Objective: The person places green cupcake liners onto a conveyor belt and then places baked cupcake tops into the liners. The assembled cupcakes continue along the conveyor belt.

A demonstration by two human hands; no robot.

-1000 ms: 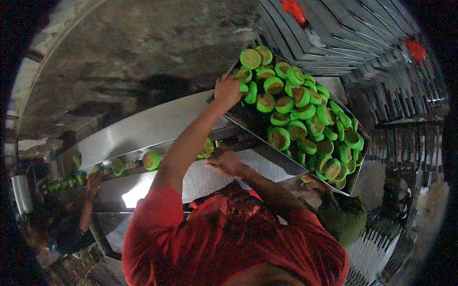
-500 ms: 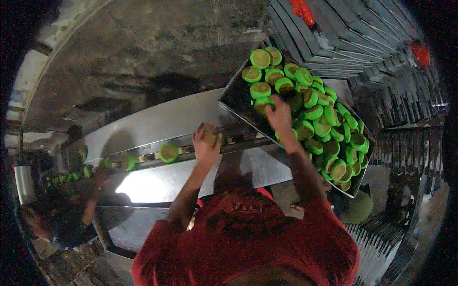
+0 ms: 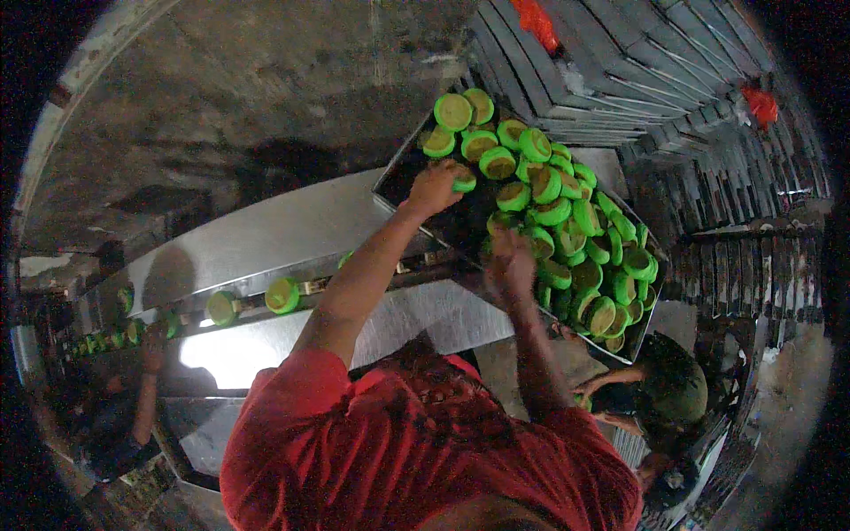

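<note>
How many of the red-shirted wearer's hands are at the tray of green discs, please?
2. The left hand holds a green disc over the left part of the tray; the right hand crosses its near edge. Neither is hidden, though the right is blurred.

- Grey angular metal sheets in nested rows [image 3: 602,75], beyond and right of the left hand [image 3: 436,190].
- Two bright orange-red crumpled pieces: one [image 3: 536,25] far beyond the left hand, the other [image 3: 760,104] far to the right.
- Dark, narrow upright slats [image 3: 744,274], well right of the right hand [image 3: 511,265].
- Mottled brown-grey floor [image 3: 292,80], beyond and left of the left hand.
- Co-worker in an olive top [image 3: 680,389], nearer the body and right of the right hand.
- Dark-clothed co-worker [image 3: 108,438], far left of the left hand.
</note>
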